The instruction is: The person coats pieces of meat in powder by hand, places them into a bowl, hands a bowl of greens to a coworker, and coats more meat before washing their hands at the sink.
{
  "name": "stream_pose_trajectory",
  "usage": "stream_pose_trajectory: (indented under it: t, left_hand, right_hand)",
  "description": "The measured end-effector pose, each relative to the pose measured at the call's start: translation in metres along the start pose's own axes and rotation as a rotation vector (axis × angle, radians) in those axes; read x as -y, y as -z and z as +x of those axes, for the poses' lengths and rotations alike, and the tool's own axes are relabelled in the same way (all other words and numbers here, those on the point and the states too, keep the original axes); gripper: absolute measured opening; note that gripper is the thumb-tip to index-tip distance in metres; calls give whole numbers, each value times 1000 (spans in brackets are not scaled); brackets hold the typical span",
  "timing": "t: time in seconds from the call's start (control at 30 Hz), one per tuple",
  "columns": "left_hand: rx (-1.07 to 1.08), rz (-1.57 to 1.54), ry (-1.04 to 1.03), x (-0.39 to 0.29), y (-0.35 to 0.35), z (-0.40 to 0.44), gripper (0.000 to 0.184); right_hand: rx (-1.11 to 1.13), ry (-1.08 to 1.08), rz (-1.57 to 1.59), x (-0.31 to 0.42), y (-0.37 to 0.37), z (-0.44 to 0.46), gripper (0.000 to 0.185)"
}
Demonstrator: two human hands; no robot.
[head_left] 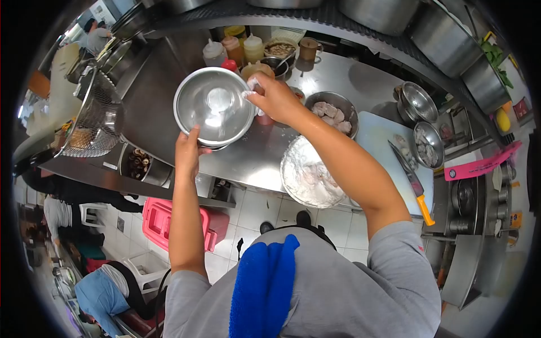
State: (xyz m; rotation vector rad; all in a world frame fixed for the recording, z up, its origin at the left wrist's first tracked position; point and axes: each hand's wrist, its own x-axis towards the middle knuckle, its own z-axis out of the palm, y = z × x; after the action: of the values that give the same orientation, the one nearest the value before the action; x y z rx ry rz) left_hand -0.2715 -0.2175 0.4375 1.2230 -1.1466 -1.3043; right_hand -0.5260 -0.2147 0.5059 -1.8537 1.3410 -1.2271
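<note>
An empty metal bowl (217,121) is held up over the steel counter, its inside facing me. My left hand (189,149) grips its lower left rim. My right hand (270,97), with white powder on the fingertips, closes on its right rim. To the right, a bowl of white flour (298,169) with coated pieces in it sits at the counter's front edge. Behind it stands a metal bowl of pale meat pieces (333,115). A knife (414,183) with an orange handle end lies on the white cutting board (375,152).
Squeeze bottles (253,49) and small containers line the counter's back. A wire basket (93,121) hangs at left. Large pots (445,42) stand on the overhead shelf. A pink bin (180,225) is on the floor. Other people (107,293) are at lower left and upper left.
</note>
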Motion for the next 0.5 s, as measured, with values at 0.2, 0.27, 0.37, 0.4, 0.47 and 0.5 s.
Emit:
stream_pose_trajectory:
  t: [0.2,0.27,0.37,0.4,0.47,0.5]
  left_hand:
    - [-273,890,-567,-7,21,-28,31]
    - [-347,931,-896,-6,26,-32,32]
    - [-308,735,-495,26,51,-30,31]
    - [-295,725,-504,31,52,-30,31]
    - [-181,117,-112,30,45,-30,30]
    - [-168,112,-116,28,41,-29,30]
  right_hand:
    - [586,-24,-644,-53,63,-100,50]
    - [769,-162,-896,-47,65,-136,60]
    - [607,8,-886,-64,50,-173,54]
    - [596,-4,-897,-70,47,-178,54]
    - [505,111,-915,-72,44,-178,46]
    - [496,102,-925,-73,45,-178,46]
